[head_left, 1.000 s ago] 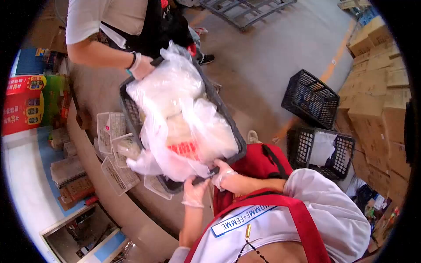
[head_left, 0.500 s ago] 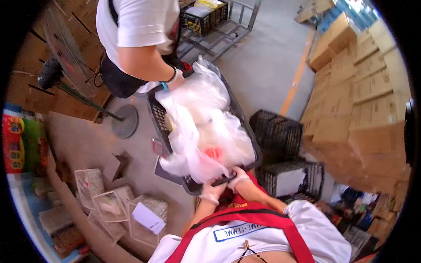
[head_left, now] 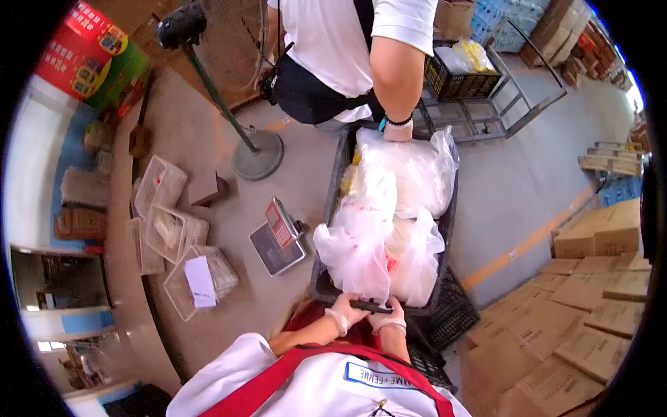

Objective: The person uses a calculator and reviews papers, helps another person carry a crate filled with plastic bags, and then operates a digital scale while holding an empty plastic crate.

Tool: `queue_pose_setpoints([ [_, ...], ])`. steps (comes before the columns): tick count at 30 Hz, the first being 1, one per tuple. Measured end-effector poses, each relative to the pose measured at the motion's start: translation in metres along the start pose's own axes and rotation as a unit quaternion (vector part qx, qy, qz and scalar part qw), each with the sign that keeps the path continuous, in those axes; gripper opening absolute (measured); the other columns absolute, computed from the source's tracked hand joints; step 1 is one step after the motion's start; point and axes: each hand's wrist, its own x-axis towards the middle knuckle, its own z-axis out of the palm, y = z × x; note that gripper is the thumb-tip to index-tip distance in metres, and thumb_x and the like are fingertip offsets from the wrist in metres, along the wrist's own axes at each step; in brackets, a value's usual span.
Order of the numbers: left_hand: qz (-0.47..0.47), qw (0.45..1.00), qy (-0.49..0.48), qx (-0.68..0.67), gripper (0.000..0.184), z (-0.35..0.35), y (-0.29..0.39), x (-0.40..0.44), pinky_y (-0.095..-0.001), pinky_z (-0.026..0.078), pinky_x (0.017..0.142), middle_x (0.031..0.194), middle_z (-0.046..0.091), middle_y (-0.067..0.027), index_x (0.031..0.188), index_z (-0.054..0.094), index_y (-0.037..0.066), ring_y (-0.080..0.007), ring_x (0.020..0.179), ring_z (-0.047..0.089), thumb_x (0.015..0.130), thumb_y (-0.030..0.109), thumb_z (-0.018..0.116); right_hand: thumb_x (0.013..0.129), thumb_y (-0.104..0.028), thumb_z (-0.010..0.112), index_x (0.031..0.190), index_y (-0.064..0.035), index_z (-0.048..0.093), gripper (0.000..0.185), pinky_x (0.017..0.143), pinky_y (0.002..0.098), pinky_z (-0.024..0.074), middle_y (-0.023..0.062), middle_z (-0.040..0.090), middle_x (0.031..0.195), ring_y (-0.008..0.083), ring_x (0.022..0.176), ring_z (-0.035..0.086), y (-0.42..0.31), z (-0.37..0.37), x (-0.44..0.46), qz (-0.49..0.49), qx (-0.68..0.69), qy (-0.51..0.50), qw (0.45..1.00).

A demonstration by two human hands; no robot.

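A black plastic crate (head_left: 324, 279) stretches in front of me, full of knotted, clear plastic bags (head_left: 361, 243) with pale contents I cannot make out. My left hand (head_left: 345, 314), in a thin see-through glove, is closed on the crate's near rim. Right beside it, my right hand (head_left: 388, 317), gloved likewise, grips the same rim. At the crate's far end stands a co-worker (head_left: 326, 55) in a white shirt. That person's gloved hand (head_left: 399, 131) is at the far rim, its fingers hidden.
A digital scale (head_left: 278, 243) lies on the floor to the left, near white baskets (head_left: 167, 233) and a standing fan's round base (head_left: 258, 154). More black crates (head_left: 445, 313) stand by my right side. Cardboard boxes (head_left: 556, 313) are stacked at right; a metal cart (head_left: 479, 118) is behind.
My view has swung left, and the crate now sits further right in it. The scale, partly hidden before, shows fully. Both my hands keep their hold on the near rim.
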Motion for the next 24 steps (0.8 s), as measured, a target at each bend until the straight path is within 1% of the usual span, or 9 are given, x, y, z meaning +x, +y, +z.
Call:
queue_pose_setpoints([
  [6,0.027,0.998,0.013,-0.05,0.01,0.007,0.048,-0.047,-0.0548,0.04,0.09,0.083,0.047,-0.0127,0.089,0.043,0.001,-0.0261,0.084,0.049,0.082,0.003,0.037,0.09,-0.034,0.033,0.111,-0.0181,0.052,0.033,0.094,0.0325,0.0378,-0.0012,0.059,0.113,0.0158,0.106,0.051,0.056,0.024,0.011,0.034,-0.042,0.058,0.997],
  [8,0.005,1.0,0.002,-0.025,0.008,0.006,0.046,-0.048,-0.0557,0.04,0.089,0.084,0.047,-0.0128,0.088,0.044,0.001,-0.0274,0.083,0.049,0.082,0.002,0.04,0.091,-0.031,0.031,0.11,-0.0155,0.052,0.032,0.093,0.0364,0.039,0.002,0.059,0.11,0.0195,0.104,0.051,0.056,0.012,0.005,-0.077,-0.45,-0.014,0.889],
  [16,0.0,0.999,-0.017,-0.033,0.006,-0.018,0.063,-0.016,-0.049,0.042,0.087,0.083,0.047,-0.0121,0.085,0.044,0.001,-0.0276,0.082,0.047,0.084,0.007,0.041,0.089,-0.04,0.033,0.121,-0.0161,0.049,0.043,0.1,0.0276,0.0345,-0.0005,0.053,0.125,0.0132,0.118,0.045,0.061,0.036,-0.006,0.026,-0.19,0.006,0.981],
  [17,-0.002,0.999,-0.014,-0.043,0.006,-0.02,0.064,-0.012,-0.049,0.042,0.087,0.083,0.047,-0.0121,0.085,0.044,0.001,-0.0276,0.082,0.047,0.084,0.007,0.041,0.088,-0.041,0.034,0.121,-0.0163,0.049,0.044,0.101,0.0281,0.0337,-0.001,0.053,0.125,0.013,0.118,0.045,0.064,0.042,-0.013,-0.009,-0.618,-0.004,0.786],
  [18,0.019,1.0,-0.009,-0.017,0.008,-0.02,0.066,-0.01,-0.0468,0.042,0.087,0.082,0.047,-0.0111,0.084,0.045,0.002,-0.0271,0.082,0.047,0.084,0.009,0.041,0.088,-0.041,0.034,0.121,-0.0164,0.049,0.044,0.102,0.0284,0.0333,-0.0012,0.053,0.125,0.0128,0.118,0.045,0.07,0.048,-0.021,-0.015,-0.785,-0.012,0.619],
  [19,0.038,0.999,-0.003,0.011,0.01,-0.025,0.068,-0.006,-0.0445,0.042,0.088,0.081,0.048,-0.0101,0.083,0.046,0.003,-0.0265,0.083,0.047,0.085,0.01,0.041,0.088,-0.042,0.035,0.121,-0.0165,0.049,0.044,0.102,0.0287,0.0329,-0.0015,0.053,0.125,0.0127,0.118,0.045,0.077,0.056,-0.03,-0.025,-0.909,-0.017,0.416],
  [21,0.084,0.978,-0.034,0.189,0.014,-0.058,0.079,0.04,-0.0326,0.042,0.088,0.084,0.053,-0.0065,0.083,0.052,0.003,-0.0212,0.087,0.049,0.086,0.015,0.048,0.087,-0.043,0.037,0.122,-0.0167,0.048,0.045,0.103,0.0266,0.0311,-0.0029,0.053,0.125,0.013,0.119,0.045,0.092,0.077,-0.052,-0.069,-0.977,0.005,0.2],
  [23,0.204,0.808,-0.019,0.552,0.019,-0.027,0.073,-0.032,-0.0313,0.041,0.09,0.094,0.056,-0.0068,0.092,0.054,0.0,-0.0181,0.095,0.049,0.087,0.017,0.049,0.086,-0.042,0.039,0.125,-0.0162,0.045,0.047,0.103,0.0256,0.0306,-0.0018,0.053,0.126,0.0128,0.119,0.044,0.1,0.087,-0.057,-0.023,-0.989,0.006,0.148],
  [24,0.236,0.714,-0.006,0.659,0.022,-0.011,0.073,-0.062,-0.0313,0.041,0.091,0.099,0.057,-0.0073,0.096,0.054,-0.002,-0.0168,0.099,0.049,0.087,0.018,0.049,0.086,-0.043,0.039,0.125,-0.0162,0.045,0.047,0.103,0.0256,0.0306,-0.0016,0.052,0.126,0.0126,0.12,0.044,0.099,0.081,-0.05,-0.028,-0.978,0.005,0.207],
])
